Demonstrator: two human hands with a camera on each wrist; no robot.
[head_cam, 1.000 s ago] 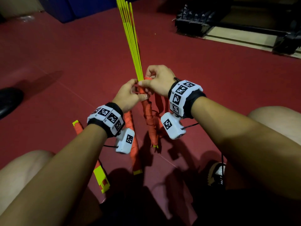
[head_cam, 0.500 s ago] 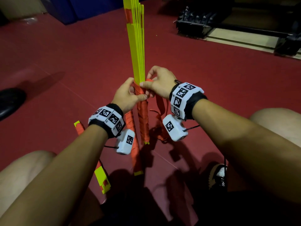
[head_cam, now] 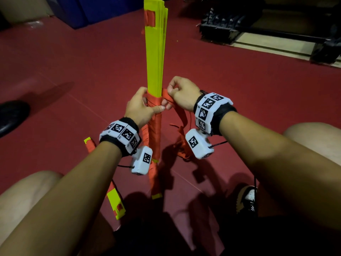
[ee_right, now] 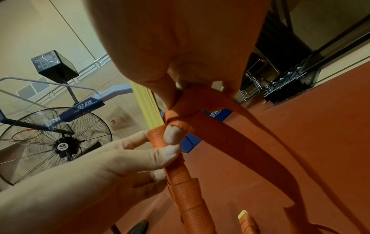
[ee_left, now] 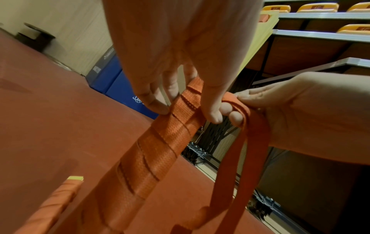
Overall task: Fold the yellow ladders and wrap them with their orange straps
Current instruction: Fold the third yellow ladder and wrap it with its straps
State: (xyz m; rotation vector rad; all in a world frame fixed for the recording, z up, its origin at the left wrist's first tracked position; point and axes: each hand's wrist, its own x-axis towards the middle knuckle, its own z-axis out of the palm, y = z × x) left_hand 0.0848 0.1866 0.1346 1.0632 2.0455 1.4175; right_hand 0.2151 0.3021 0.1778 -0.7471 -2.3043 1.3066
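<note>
A: What lies around the folded ladder [head_cam: 154, 58]?

B: It stands upright on the red floor [head_cam: 239, 93] between the person's knees. Its lower half is wound in orange strap [head_cam: 155, 130]; the upper half is bare yellow. Just left of its foot lie two more bundles: one fully wrapped [head_cam: 154, 179], and a second ladder [head_cam: 115, 200] with a yellow end showing. A dark shoe [head_cam: 11, 115] sits well to the left of the ladder, a blue mat [head_cam: 96, 10] beyond it, and a black rack [head_cam: 219, 28] beyond and to the right.

A: And the hands?

B: The left hand [head_cam: 142, 108] is curled round the ladder at the top edge of the wrapping, thumb pressed on the strap. The right hand [head_cam: 181, 93] pinches the loose strap just right of the ladder. The free length hangs down to the floor.

A: Anything in the way?

B: In the head view the wrist cameras cover part of the wrapped section.

A: What do the wrist views add?

B: The left wrist view shows the overlapping strap turns [ee_left: 160, 142] close up, and tiered seats [ee_left: 320, 7] behind the ladder. The right wrist view shows a standing fan [ee_right: 54, 144] and a scoreboard box [ee_right: 53, 66] left of the ladder, and the left thumb [ee_right: 166, 155] pressing the wrap.
</note>
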